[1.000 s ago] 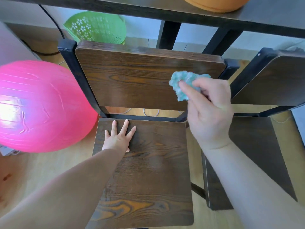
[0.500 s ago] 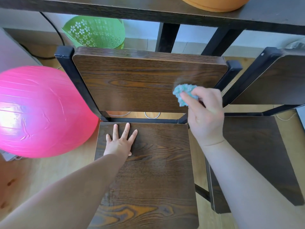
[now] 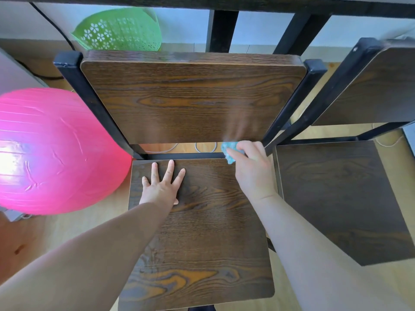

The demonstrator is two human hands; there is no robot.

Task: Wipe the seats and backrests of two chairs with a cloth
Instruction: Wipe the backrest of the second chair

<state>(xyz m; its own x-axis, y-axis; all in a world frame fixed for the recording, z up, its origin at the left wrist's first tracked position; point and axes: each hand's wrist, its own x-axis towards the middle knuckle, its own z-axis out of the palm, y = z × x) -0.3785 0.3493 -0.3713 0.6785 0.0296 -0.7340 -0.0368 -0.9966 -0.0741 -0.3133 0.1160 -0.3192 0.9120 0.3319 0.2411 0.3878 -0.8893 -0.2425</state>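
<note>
Two dark wooden chairs with black metal frames stand side by side. The near chair shows its backrest (image 3: 193,97) and seat (image 3: 202,239) in the middle of the view. My left hand (image 3: 162,187) lies flat with fingers spread on the seat's back left part. My right hand (image 3: 252,169) grips a crumpled light blue cloth (image 3: 230,150) at the backrest's lower right corner, just above the seat's rear edge. The second chair stands to the right, with its seat (image 3: 336,198) and backrest (image 3: 372,90) partly cut off.
A big pink exercise ball (image 3: 56,151) sits on the wooden floor, touching the near chair's left side. A green perforated basket (image 3: 119,30) lies behind the backrest. A dark table edge (image 3: 224,2) with black legs runs across the top.
My right hand has slid the cloth down the right side of the backrest, from near its top to its lower right corner. My left hand has stayed flat on the seat.
</note>
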